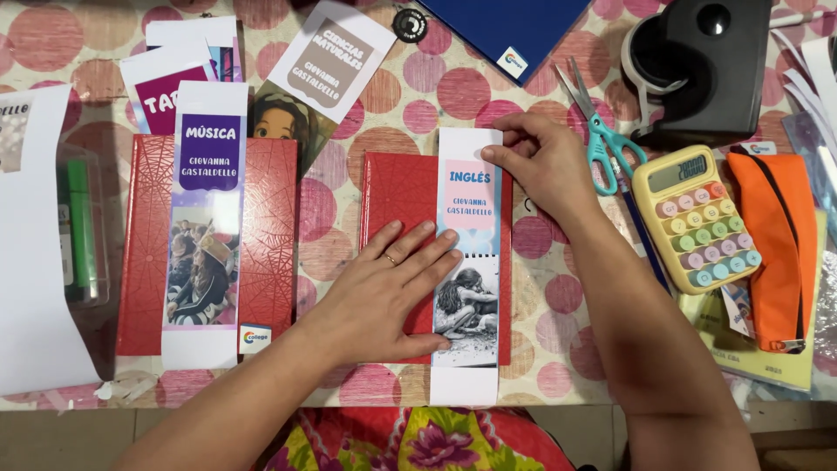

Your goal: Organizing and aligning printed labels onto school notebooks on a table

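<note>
A red hardcover notebook lies in front of me with a long paper label strip laid over its right part; the strip is pink and blue on top with a grey photo lower down. My left hand lies flat, palm down, on the notebook cover, its fingertips on the strip's left edge. My right hand pinches the strip's upper right edge near the top of the notebook. A ring shows on my left hand.
A second red notebook with a purple label strip lies at the left. More label strips sit above. Teal scissors, a yellow calculator, an orange pencil case, a black tape dispenser and a blue folder stand to the right.
</note>
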